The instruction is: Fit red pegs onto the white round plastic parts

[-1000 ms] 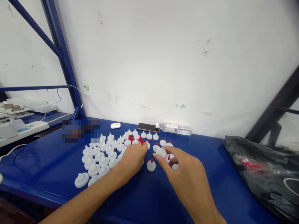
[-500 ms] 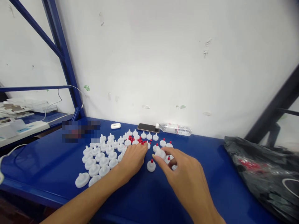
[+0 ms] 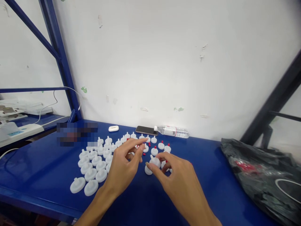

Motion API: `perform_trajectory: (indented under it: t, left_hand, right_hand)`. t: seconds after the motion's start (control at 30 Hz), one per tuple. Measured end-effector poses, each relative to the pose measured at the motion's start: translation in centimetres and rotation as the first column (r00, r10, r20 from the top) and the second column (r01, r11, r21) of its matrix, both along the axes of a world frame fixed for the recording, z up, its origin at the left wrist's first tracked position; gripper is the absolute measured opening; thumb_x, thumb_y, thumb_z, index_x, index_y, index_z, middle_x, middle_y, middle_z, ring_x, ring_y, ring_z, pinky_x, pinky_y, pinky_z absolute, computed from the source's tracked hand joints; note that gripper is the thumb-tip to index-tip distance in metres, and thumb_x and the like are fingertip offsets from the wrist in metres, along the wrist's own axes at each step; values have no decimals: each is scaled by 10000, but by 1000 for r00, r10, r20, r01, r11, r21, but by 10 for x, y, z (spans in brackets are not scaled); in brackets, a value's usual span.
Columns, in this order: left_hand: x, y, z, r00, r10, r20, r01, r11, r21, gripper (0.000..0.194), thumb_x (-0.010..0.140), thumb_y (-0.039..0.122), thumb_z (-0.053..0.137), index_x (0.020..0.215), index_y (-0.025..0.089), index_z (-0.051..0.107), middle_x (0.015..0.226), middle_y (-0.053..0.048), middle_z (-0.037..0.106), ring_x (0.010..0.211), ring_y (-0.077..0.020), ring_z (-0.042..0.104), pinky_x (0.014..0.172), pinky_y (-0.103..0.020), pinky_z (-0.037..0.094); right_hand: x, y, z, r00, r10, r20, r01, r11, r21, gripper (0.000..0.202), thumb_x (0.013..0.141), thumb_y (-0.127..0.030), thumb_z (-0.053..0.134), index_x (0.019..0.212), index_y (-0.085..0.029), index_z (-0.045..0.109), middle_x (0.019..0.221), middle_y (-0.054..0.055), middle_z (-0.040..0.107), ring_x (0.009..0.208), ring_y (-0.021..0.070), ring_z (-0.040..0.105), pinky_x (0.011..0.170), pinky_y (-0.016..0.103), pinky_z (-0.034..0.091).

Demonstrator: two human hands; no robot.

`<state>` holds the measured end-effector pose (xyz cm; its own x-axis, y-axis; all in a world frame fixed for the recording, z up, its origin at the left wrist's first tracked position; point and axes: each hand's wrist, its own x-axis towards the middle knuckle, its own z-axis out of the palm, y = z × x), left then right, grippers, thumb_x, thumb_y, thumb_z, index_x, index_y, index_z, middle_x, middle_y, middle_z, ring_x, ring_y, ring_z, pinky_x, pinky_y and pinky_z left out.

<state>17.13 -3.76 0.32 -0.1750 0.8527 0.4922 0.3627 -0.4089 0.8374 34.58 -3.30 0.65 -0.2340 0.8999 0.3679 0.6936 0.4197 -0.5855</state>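
Observation:
My right hand [image 3: 178, 175] pinches a white spouted cap [image 3: 155, 161] between thumb and fingers; its bare nozzle tilts up and left. Just below it, another white cap [image 3: 148, 170] stands on the table, partly covered. My left hand [image 3: 125, 160] is raised left of it, thumb and index fingertips close together; whatever they pinch, if anything, is too small to make out. Small red tips [image 3: 144, 154] lie behind the left fingers, mostly hidden. Several white caps with red tips [image 3: 161, 145] stand behind and beside my right hand.
Many white spouted caps [image 3: 90, 174] spread over the blue table [image 3: 131, 201] on the left. Along the wall lie a white case [image 3: 113, 128], a phone [image 3: 147, 130] and a clear plastic bottle [image 3: 172, 131]. A black plastic bag [image 3: 263, 175] rests at the right.
My left hand has lifted from the red tips and drawn back toward me, nearer the right hand. The white cap in my right hand has turned so its nozzle shows.

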Motion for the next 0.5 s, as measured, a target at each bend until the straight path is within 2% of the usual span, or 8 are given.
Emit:
perform_trajectory:
  t: [0.07, 0.17, 0.27, 0.4, 0.5]
  left_hand:
    - [1, -3, 0, 998, -51, 42, 53, 998, -42, 262, 945, 418, 612, 1039, 208, 738, 942, -19, 677, 616, -88, 628, 519, -192, 468]
    - [1, -5, 3, 986, -60, 153, 76, 992, -104, 262, 904, 425, 672, 1018, 195, 726, 953, -31, 713, 640, -117, 681, 505, -189, 460]
    - [2, -10, 7, 964, -104, 245, 137, 983, -122, 236, 874, 409, 711, 968, 193, 716, 980, -31, 738, 666, -129, 708, 595, -203, 531]
    - [3, -19, 10, 951, -167, 261, 217, 960, -174, 196, 844, 381, 732, 891, 191, 726, 893, -23, 748, 722, -153, 715, 681, -234, 573]
    - [2, -22, 10, 962, -129, 240, 182, 960, -213, 198, 815, 383, 747, 872, 194, 743, 906, -29, 753, 760, -162, 709, 595, -199, 531]
  right_hand:
    - [0, -1, 0, 1000, 18, 12, -18, 1000, -1, 189, 901, -486, 671, 949, -305, 704, 776, -37, 708, 686, 196, 644, 680, 318, 423]
    - [0, -2, -1, 998, 47, 43, -47, 999, 2, 183, 916, -486, 656, 947, -308, 690, 790, -43, 709, 705, 200, 645, 690, 321, 418]
    - [-2, -3, -3, 998, 40, 58, -41, 999, 26, 247, 927, -546, 623, 950, -309, 689, 793, -31, 716, 736, 225, 654, 704, 334, 419]
    - [-3, -4, -4, 996, 29, 85, -34, 998, 58, 301, 931, -584, 601, 914, -296, 687, 774, -16, 709, 726, 236, 652, 707, 343, 417]
    - [-4, -4, -5, 991, 47, 122, -55, 997, 62, 244, 937, -530, 620, 935, -295, 684, 828, -13, 722, 791, 245, 664, 729, 348, 410]
